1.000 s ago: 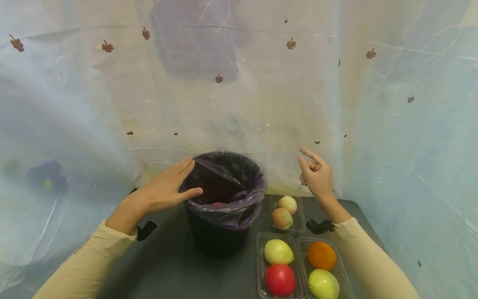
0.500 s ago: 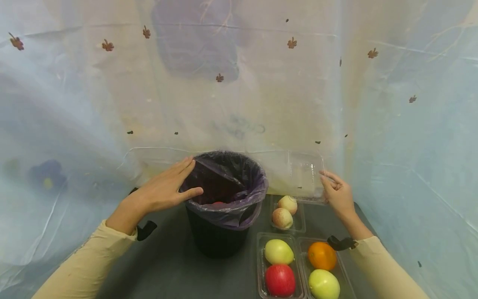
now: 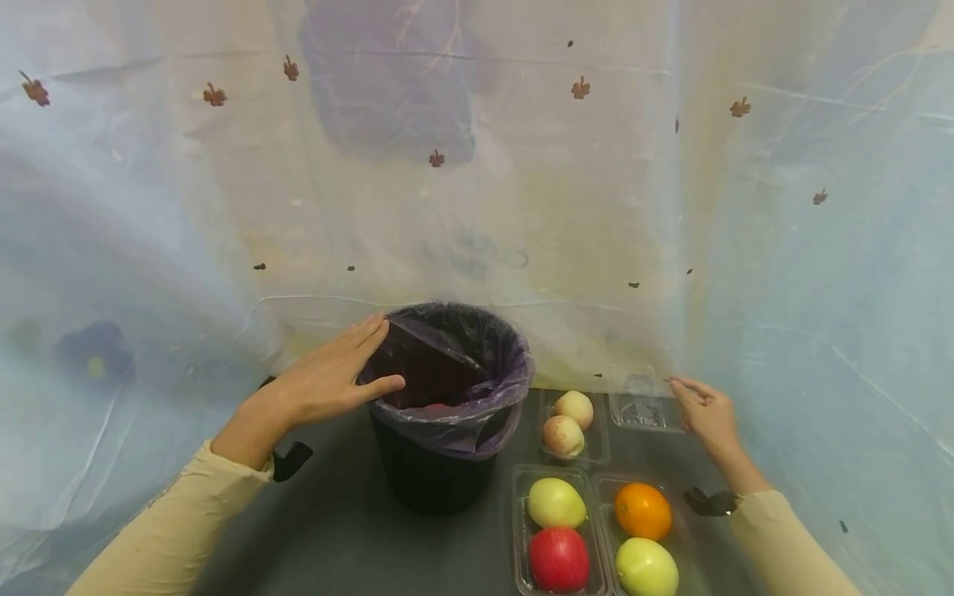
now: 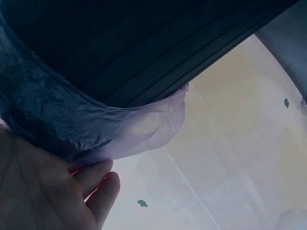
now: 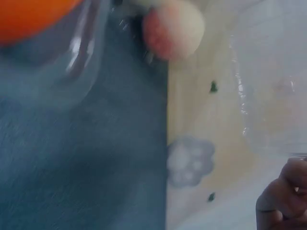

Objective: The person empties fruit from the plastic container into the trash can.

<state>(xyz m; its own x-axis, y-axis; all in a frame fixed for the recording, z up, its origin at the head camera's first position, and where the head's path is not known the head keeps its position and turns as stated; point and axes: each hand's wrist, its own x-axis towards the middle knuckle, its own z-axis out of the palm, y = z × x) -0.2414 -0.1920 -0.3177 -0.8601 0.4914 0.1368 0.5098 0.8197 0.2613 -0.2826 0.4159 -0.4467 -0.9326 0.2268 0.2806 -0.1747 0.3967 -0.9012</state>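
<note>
My left hand (image 3: 316,377) rests at the left rim of a black bin (image 3: 440,476) lined with a dark purple bag (image 3: 495,414). Its fingers are straight and touch the bag, as the left wrist view also shows. Only a bit of something red (image 3: 436,407) is visible inside the bin. At the back right, my right hand (image 3: 708,418) pinches the edge of a clear plastic container (image 3: 644,411), which holds nothing and also shows in the right wrist view. Left of it, another clear tray (image 3: 592,451) bears two peaches (image 3: 564,436).
In front stand two more clear trays. One (image 3: 520,530) has a green fruit (image 3: 556,502) and a red apple (image 3: 558,559); the other (image 3: 607,497) has an orange (image 3: 643,511) and a green fruit (image 3: 647,568). A plastic curtain (image 3: 477,207) hangs behind the dark table (image 3: 328,530).
The right hand came into a pinch on the clear container, then moved right and down, bringing it from in front of the curtain to the table's back right. The left hand has stayed put.
</note>
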